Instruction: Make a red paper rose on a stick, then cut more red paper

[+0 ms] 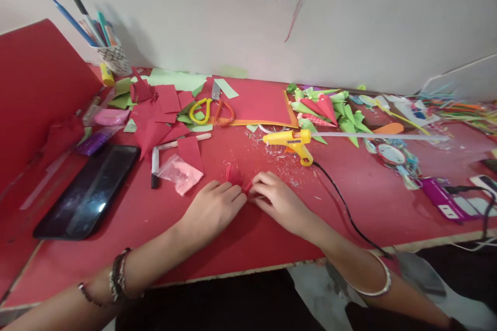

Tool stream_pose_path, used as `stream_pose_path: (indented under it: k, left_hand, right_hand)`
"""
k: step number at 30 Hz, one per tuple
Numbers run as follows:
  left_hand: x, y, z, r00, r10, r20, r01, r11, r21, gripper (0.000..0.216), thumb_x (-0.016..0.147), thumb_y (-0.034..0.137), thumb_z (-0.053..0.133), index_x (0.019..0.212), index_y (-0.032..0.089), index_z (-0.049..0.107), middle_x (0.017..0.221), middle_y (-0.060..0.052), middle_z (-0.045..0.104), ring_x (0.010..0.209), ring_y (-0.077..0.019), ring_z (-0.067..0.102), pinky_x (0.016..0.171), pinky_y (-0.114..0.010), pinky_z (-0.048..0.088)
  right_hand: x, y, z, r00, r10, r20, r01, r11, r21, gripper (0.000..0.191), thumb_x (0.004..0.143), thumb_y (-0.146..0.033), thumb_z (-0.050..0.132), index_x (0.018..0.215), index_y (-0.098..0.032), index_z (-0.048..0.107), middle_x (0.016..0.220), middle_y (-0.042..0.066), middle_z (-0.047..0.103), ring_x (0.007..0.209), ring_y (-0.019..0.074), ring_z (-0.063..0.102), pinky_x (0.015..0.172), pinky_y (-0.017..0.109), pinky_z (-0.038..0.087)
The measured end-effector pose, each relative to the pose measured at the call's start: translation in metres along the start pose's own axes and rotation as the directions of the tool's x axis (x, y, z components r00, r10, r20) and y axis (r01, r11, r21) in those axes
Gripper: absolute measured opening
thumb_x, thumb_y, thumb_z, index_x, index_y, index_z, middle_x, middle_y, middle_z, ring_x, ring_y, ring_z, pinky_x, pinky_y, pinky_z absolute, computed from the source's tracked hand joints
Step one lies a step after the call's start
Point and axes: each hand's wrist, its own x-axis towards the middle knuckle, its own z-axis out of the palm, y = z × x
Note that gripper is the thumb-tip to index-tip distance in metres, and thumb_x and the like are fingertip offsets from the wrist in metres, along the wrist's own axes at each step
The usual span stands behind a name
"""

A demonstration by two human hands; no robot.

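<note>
Red piece: small, on near-mid part of red table, between both hands; mostly hidden by fingers, so exact shape can't be told. Prob. kept low for support from tabletop.
L hand: palm down, fingers curled closed over red piece, its upper bit sticking out past knuckles; thumb hidden. Looks like the steadying side.
R hand: thumb + fingertips nearly together, pinching red piece's R end; rest of fingers bent. Tip grip prob. for fine control.
Glue gun: on its side just beyond R hand, nozzle L, prob. so it's a short reach. Long clear stick out its back; black cord runs R & near, prob. to stay clear of hands.
Shreds: scattered under & around gun, prob. just pushed aside.
Bag w/ pink stuff: far-L of L hand, next to marker; within reach.
Scissors: far-mid, by red paper pile, handles facing near, so easy to grab.
Cones: green & red, heaped far R, seemingly set apart from loose paper.
Phone: flat, L.
Pen cup: far L, upright, out of the way.
</note>
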Motion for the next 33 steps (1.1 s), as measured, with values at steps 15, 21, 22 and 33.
stream_pose_path:
  k: [15,21,22,33]
  left_hand:
    - [0.007,-0.006,0.007,0.989,-0.128,0.067,0.142,0.947,-0.29,0.018,0.083,0.016,0.048,0.068,0.014,0.058,0.067,-0.001,0.057,0.059,-0.0121,0.052,0.057,-0.024,0.04]
    - [0.009,-0.009,0.003,0.983,-0.133,0.123,0.167,0.926,-0.338,0.015,0.082,0.016,0.049,0.071,0.014,0.059,0.07,-0.002,0.059,0.063,-0.012,0.054,0.06,-0.023,0.041]
    - [0.008,-0.009,0.003,0.986,-0.118,0.12,0.151,0.933,-0.327,0.014,0.082,0.016,0.049,0.072,0.014,0.059,0.07,-0.002,0.059,0.064,-0.0124,0.054,0.06,-0.024,0.04]
    - [0.005,0.011,0.0,0.993,0.025,0.114,-0.032,0.998,0.056,0.022,0.078,-0.001,0.038,0.081,0.009,0.057,0.073,-0.009,0.059,0.065,-0.0205,0.055,0.059,-0.032,0.043]
  right_hand:
    - [-0.011,0.012,0.005,0.974,-0.228,0.0,0.222,0.949,-0.222,0.024,0.09,-0.022,0.038,0.085,-0.017,0.06,0.08,0.004,0.058,0.075,0.015,0.048,0.069,0.027,0.039]
    - [-0.012,0.017,0.011,0.958,-0.287,0.004,0.27,0.896,-0.354,0.027,0.091,-0.02,0.035,0.082,-0.015,0.06,0.081,0.005,0.057,0.076,0.0157,0.047,0.068,0.028,0.039]
    - [-0.012,0.017,0.012,0.956,-0.292,0.008,0.274,0.887,-0.371,0.027,0.091,-0.019,0.035,0.082,-0.015,0.06,0.08,0.006,0.057,0.075,0.0159,0.046,0.068,0.028,0.039]
    - [-0.007,0.009,0.005,0.979,-0.203,0.015,0.2,0.945,-0.26,0.021,0.089,-0.017,0.038,0.078,-0.012,0.056,0.077,0.005,0.054,0.073,0.0156,0.047,0.066,0.026,0.041]
